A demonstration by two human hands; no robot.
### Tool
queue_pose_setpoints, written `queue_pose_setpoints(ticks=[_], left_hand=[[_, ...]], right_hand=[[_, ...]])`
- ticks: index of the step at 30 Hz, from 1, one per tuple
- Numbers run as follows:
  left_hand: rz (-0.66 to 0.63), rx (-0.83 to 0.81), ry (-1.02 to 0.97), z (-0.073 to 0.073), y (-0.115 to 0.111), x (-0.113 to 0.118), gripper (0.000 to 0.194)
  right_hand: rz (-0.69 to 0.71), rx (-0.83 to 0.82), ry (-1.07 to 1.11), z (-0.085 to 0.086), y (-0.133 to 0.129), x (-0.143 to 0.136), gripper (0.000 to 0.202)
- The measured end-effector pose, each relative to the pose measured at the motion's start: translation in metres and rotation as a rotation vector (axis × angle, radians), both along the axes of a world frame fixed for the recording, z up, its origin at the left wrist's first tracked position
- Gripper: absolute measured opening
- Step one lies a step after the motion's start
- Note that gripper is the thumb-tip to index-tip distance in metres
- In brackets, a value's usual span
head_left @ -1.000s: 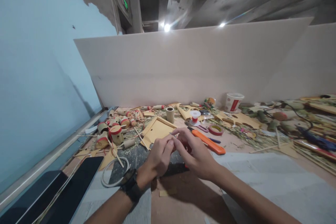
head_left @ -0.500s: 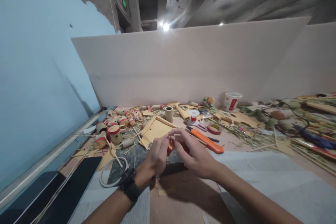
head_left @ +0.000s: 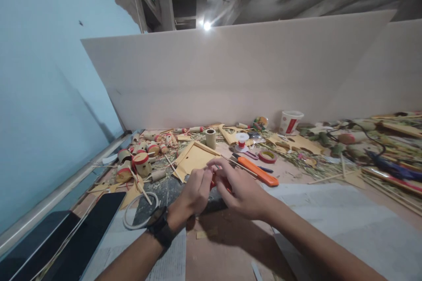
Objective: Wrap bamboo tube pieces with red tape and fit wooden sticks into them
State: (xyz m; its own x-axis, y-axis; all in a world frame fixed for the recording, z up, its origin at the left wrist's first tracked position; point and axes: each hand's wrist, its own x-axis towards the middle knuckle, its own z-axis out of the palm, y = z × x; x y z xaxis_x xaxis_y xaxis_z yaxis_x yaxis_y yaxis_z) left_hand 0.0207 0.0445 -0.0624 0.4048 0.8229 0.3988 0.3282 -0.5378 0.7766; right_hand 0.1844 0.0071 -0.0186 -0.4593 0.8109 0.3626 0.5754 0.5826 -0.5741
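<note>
My left hand (head_left: 197, 191), with a black watch on the wrist, is closed around a small red piece (head_left: 213, 181) that its fingers mostly cover. My right hand (head_left: 239, 189) curls over the same piece from the other side, fingertips meeting the left ones. Its exact kind stays hidden. Both hands are over a dark cutting mat (head_left: 165, 193). Just beyond them lies a thin yellow wooden panel with a raised edge (head_left: 194, 160). An orange utility knife (head_left: 259, 171) rests to the right of my right hand.
Several bamboo pieces with red bands (head_left: 141, 163) crowd the left. A bamboo tube (head_left: 210, 139), a thread spool (head_left: 241, 142), a tape roll (head_left: 267, 156) and a paper cup (head_left: 290, 122) stand farther back. A grey cable loop (head_left: 127, 215) and phone (head_left: 95, 228) lie left.
My fingers have shifted around the red piece, and the right hand now covers more of it. The whole view has tilted slightly, so everything sits a little higher.
</note>
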Motion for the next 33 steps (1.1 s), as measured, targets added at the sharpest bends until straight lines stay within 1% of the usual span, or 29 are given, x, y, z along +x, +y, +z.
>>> queue_pose_setpoints(ticks=[3,9,16,19,23,25,28,33], left_hand=[[-0.004,-0.007,-0.006,0.003,-0.001,0.001,0.052],[-0.022,0.005,0.006,0.01,-0.003,0.001,0.051],[-0.047,0.02,0.038,0.01,-0.004,0.001,0.049],[-0.056,0.027,0.053,0.008,-0.003,0.002,0.048],[-0.053,0.015,0.066,0.006,-0.002,0.003,0.045],[-0.083,-0.001,0.074,0.005,-0.003,0.004,0.043],[-0.122,-0.035,0.086,0.004,-0.003,0.004,0.042],[-0.034,-0.117,0.088,-0.002,-0.003,0.006,0.042]], right_hand=[[-0.026,-0.037,-0.01,0.0,0.002,0.004,0.038],[0.028,-0.104,0.124,0.001,0.002,0.002,0.03],[0.005,-0.106,0.083,-0.002,0.002,0.0,0.034],[-0.023,-0.102,0.037,0.0,0.002,0.001,0.036],[-0.137,-0.073,-0.051,0.003,0.003,0.0,0.038],[-0.188,-0.035,-0.063,0.002,0.006,0.0,0.039],[-0.203,0.013,-0.095,-0.003,0.011,0.0,0.042],[-0.231,0.076,-0.301,-0.008,0.014,-0.001,0.048]])
